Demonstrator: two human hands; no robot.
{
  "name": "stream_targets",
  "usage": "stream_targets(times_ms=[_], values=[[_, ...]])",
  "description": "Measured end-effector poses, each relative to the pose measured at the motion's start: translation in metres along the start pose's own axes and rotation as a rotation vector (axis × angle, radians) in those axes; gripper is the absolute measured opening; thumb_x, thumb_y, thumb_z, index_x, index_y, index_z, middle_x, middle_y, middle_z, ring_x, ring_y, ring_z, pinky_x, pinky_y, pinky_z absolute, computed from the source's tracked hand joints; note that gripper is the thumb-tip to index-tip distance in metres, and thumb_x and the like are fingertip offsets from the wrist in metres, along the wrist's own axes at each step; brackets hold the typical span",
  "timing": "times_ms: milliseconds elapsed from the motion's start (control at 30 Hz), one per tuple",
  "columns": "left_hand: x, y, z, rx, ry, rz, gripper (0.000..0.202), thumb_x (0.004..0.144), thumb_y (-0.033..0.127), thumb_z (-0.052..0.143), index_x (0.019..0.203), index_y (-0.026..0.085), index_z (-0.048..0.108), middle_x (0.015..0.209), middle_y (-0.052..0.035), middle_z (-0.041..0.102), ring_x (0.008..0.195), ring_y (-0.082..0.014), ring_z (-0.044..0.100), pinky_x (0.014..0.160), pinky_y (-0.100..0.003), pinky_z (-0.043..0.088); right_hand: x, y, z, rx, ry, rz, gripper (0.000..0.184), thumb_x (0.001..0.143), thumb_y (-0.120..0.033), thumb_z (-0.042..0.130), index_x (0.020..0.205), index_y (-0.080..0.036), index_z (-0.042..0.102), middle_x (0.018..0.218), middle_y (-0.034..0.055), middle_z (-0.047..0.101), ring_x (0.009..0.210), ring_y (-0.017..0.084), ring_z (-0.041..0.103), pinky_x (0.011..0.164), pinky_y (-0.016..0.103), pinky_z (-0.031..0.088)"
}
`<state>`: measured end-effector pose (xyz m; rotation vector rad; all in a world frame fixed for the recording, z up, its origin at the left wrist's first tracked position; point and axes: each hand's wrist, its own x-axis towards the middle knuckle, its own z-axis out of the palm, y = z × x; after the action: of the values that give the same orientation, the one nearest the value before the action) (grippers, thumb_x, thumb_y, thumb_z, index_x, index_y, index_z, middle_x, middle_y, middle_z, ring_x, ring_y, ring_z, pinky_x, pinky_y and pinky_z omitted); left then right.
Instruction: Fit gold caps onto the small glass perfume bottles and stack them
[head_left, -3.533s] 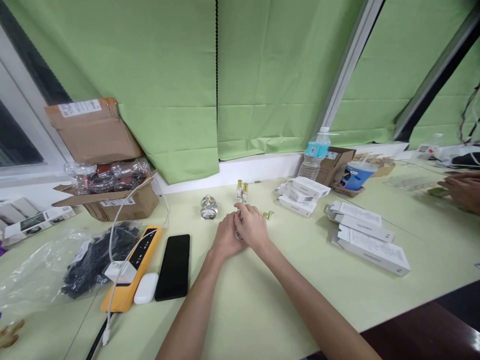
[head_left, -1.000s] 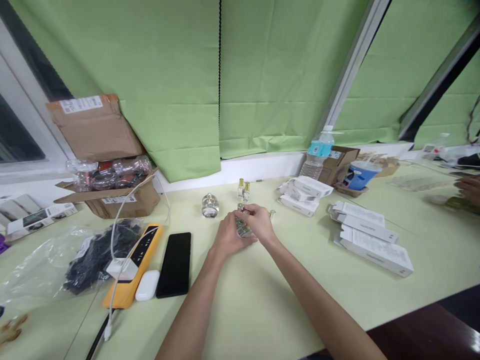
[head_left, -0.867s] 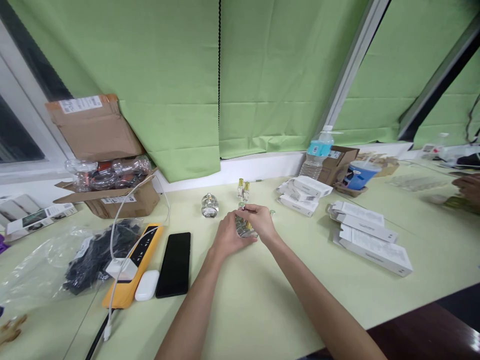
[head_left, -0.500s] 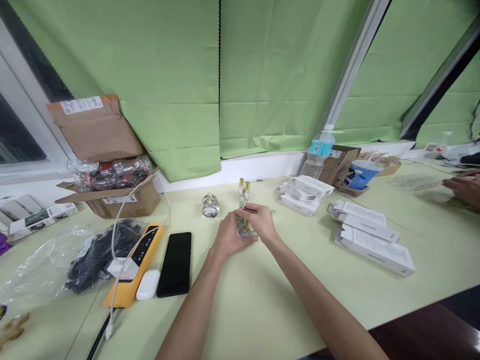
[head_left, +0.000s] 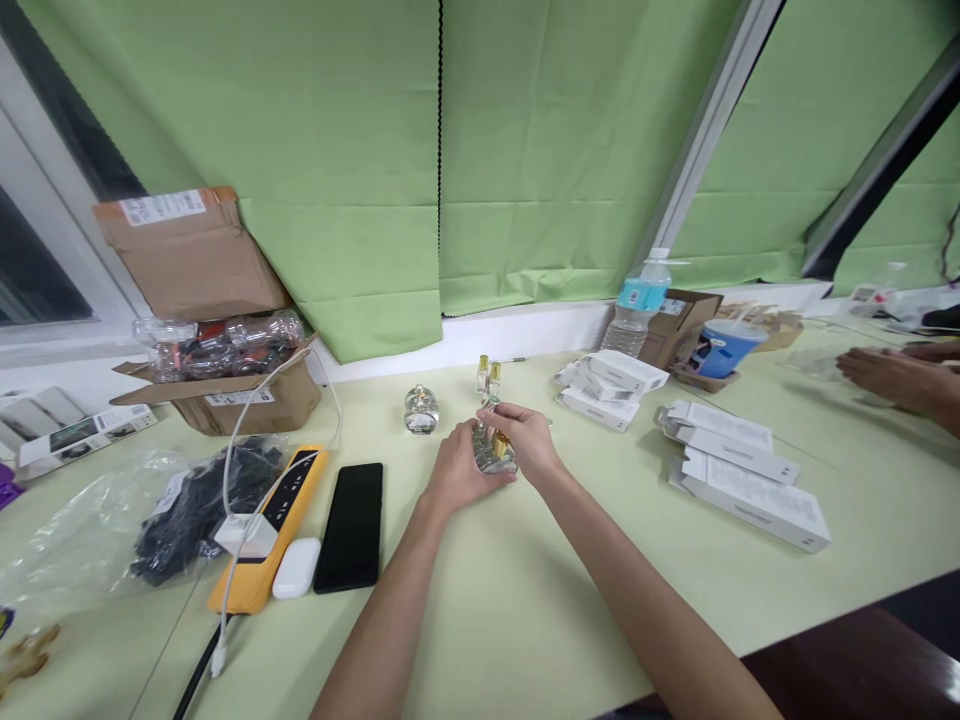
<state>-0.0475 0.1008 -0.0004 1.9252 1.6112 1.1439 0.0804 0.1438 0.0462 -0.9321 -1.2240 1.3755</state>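
My left hand (head_left: 455, 468) is wrapped round the side of a clear, shiny glass holder (head_left: 491, 458) on the table. A gold cap (head_left: 501, 440) shows within it, below my right fingers. The fingers of my right hand (head_left: 523, 436) are closed at the top of the holder on a small clear glass piece (head_left: 489, 405); the fingers partly hide it, so its kind cannot be made out. Just behind stand two small glass bottles (head_left: 482, 376) with gold caps. To the left sits a rounded clear glass bottle (head_left: 421, 412).
A black phone (head_left: 349, 528), white earphone case (head_left: 296, 568) and yellow power strip (head_left: 262, 550) lie left, near an open carton (head_left: 247, 405). White boxes (head_left: 750, 490), a water bottle (head_left: 636, 310) and a blue cup (head_left: 720, 350) stand right. Another person's hands (head_left: 892, 375) are far right.
My right fingers have shifted slightly at the top of the holder, and the gold cap shows more clearly. My left hand stays put. The other person's hands have moved left.
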Motion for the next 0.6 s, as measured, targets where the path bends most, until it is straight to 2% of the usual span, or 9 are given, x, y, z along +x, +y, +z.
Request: stream_targets(times_ms=[100, 200, 300, 400, 500, 600], values=[[0.0, 0.0, 0.001, 0.003, -0.002, -0.003, 0.087, 0.057, 0.053, 0.082, 0.13, 0.024, 0.044, 0.122, -0.0103, 0.06, 0.111, -0.0304, 0.059, 0.087, -0.039, 0.048, 0.006, -0.002, -0.007, 0.236, -0.074, 0.08, 0.027, 0.065, -0.035, 0.086, 0.078, -0.016, 0.07, 0.07, 0.0008, 0.064, 0.065, 0.014, 0.059, 0.06, 0.026, 0.051], [0.0, -0.001, 0.003, 0.007, 0.023, 0.002, 0.09, 0.056, 0.052, 0.083, 0.131, 0.024, 0.042, 0.123, -0.0104, 0.059, 0.112, -0.0315, 0.058, 0.088, -0.041, 0.048, 0.012, -0.006, -0.015, 0.482, -0.113, 0.108, 0.021, 0.073, -0.028, 0.081, 0.088, -0.019, 0.069, 0.081, 0.0021, 0.064, 0.076, 0.014, 0.063, 0.07, 0.026, 0.059], [-0.001, -0.001, 0.003, 0.008, 0.037, 0.009, 0.092, 0.056, 0.051, 0.083, 0.133, 0.024, 0.04, 0.124, -0.0109, 0.059, 0.113, -0.0324, 0.056, 0.091, -0.042, 0.046, 0.015, -0.014, -0.022, 0.683, -0.067, 0.019, 0.018, 0.08, -0.023, 0.076, 0.095, -0.022, 0.066, 0.093, 0.0029, 0.064, 0.088, 0.014, 0.064, 0.081, 0.027, 0.062], [-0.002, -0.001, 0.003, 0.014, 0.046, 0.01, 0.095, 0.056, 0.05, 0.084, 0.135, 0.021, 0.039, 0.127, -0.0121, 0.058, 0.116, -0.034, 0.054, 0.094, -0.043, 0.044, 0.014, -0.026, -0.028, 0.778, -0.036, -0.113, 0.017, 0.085, -0.027, 0.071, 0.1, -0.025, 0.065, 0.102, 0.0034, 0.064, 0.096, 0.014, 0.064, 0.085, 0.028, 0.062], [-0.001, -0.002, 0.003, 0.017, 0.051, 0.007, 0.097, 0.056, 0.052, 0.083, 0.136, 0.022, 0.039, 0.13, -0.0124, 0.057, 0.119, -0.0343, 0.053, 0.096, -0.044, 0.043, 0.012, -0.031, -0.032, 0.849, -0.066, -0.182, 0.017, 0.088, -0.029, 0.069, 0.104, -0.025, 0.065, 0.105, 0.0031, 0.063, 0.095, 0.011, 0.063, 0.086, 0.024, 0.061], [-0.001, -0.002, 0.004, 0.013, 0.046, -0.001, 0.098, 0.054, 0.056, 0.082, 0.136, 0.025, 0.039, 0.129, -0.0117, 0.057, 0.118, -0.033, 0.054, 0.098, -0.045, 0.043, 0.016, -0.025, -0.034, 0.872, -0.089, -0.16, 0.015, 0.088, -0.024, 0.068, 0.104, -0.024, 0.066, 0.102, 0.0029, 0.064, 0.089, 0.01, 0.063, 0.082, 0.023, 0.061]])
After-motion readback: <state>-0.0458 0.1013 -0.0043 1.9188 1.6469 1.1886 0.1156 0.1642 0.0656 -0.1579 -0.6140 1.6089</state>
